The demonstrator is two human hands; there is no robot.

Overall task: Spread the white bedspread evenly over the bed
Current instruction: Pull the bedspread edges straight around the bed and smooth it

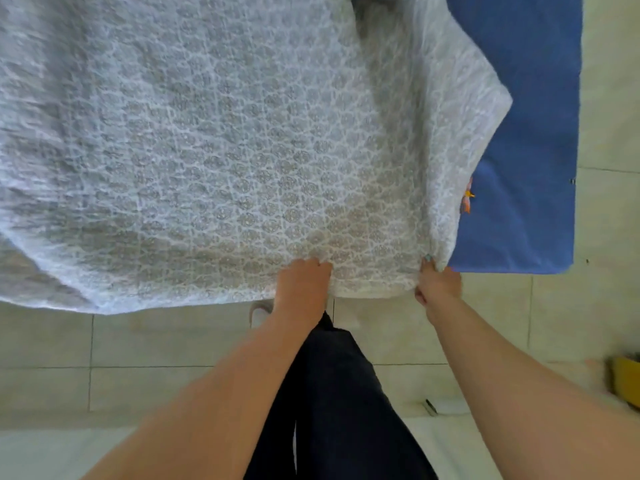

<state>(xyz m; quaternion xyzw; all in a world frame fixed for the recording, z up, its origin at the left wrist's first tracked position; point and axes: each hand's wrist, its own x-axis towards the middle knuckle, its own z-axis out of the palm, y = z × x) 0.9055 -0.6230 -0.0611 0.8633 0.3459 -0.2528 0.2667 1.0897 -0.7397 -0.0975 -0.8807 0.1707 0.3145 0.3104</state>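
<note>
The white bedspread, woven with a round lace-like pattern, covers most of the bed. A strip of the bed's blue sheet shows bare along the right side. My left hand grips the bedspread's near edge, fingers curled into the cloth. About a forearm's length to its right, my right hand pinches the near right corner of the bedspread, where the cloth folds back on itself. The bedspread's left part hangs lower over the near edge than the right part.
Pale floor tiles lie between me and the bed. My dark trousers and a light shoe show below. A yellow object sits on the floor at the far right, and a small white item lies nearby.
</note>
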